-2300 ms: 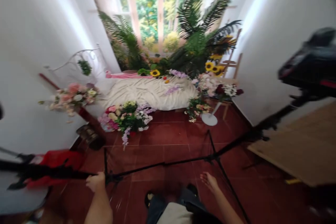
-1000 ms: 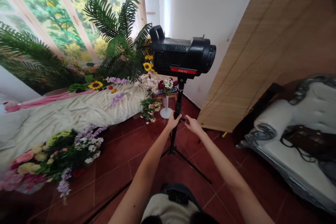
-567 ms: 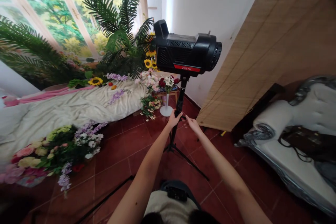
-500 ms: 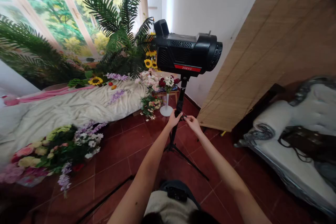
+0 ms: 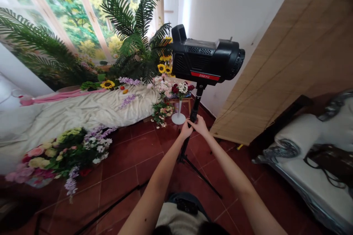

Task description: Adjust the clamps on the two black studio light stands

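Observation:
A black studio light [image 5: 206, 58] with a red label sits on top of a black light stand [image 5: 197, 99], its round front end pointing right. Below the light, my left hand [image 5: 186, 129] is closed around the stand's pole from the left. My right hand [image 5: 200, 125] grips the same pole from the right, close to a black clamp collar [image 5: 193, 115]. The two hands nearly touch, and parts of the fingers are hidden behind the pole. Further down, the stand's spread legs [image 5: 202, 177] rest on the floor.
A draped bench [image 5: 96, 108] with flowers runs along the left, a flower arrangement [image 5: 55, 158] before it. A white vase stand [image 5: 178, 118] is behind the pole. At right are a bamboo screen [image 5: 256, 62] and a tufted sofa [image 5: 311, 176]. Another black leg [image 5: 110, 207] crosses the floor.
My right hand has moved from the knob at the pole's right side to wrap the pole beside my left hand. The view has shifted slightly, so everything sits further right.

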